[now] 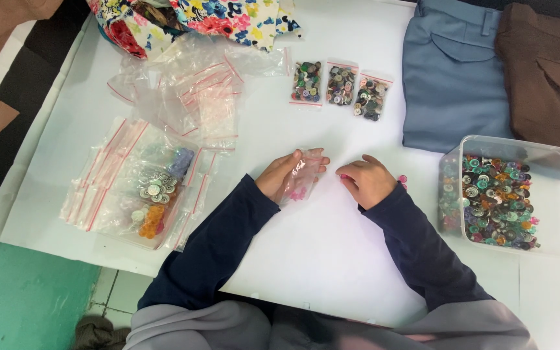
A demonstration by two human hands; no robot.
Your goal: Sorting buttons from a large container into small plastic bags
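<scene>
Small bag [301, 176]: clear zip bag, held in left hand [285, 174] over the white table [319, 253], mouth turned toward the other hand, likely so buttons can drop in; a few pink buttons [297, 194] sit at its bottom.
Left hand fingers: curled round the bag from behind, thumb and fingertips pinching the plastic near the opening.
Right hand [365, 181]: just right of the bag, not touching it; fingers bent in, thumb and forefinger pressed together on a pink button [343, 175].
Loose pink buttons [402, 179]: on the table behind the right wrist, near at hand for picking.
Tub [552, 194]: clear plastic, right of the right hand, full of mixed coloured buttons, open top for easy reach.
Filled bags [341, 87]: three, side by side at the far edge, well apart from both hands, set aside.
Empty bags [192, 91]: loose heap at far left.
Bag stack [144, 188]: left of the left arm, some holding sorted buttons.
Trousers [455, 71]: blue, folded, far right; brown garment [546, 71] beside it.
Flowered cloth [196, 19]: top edge.
</scene>
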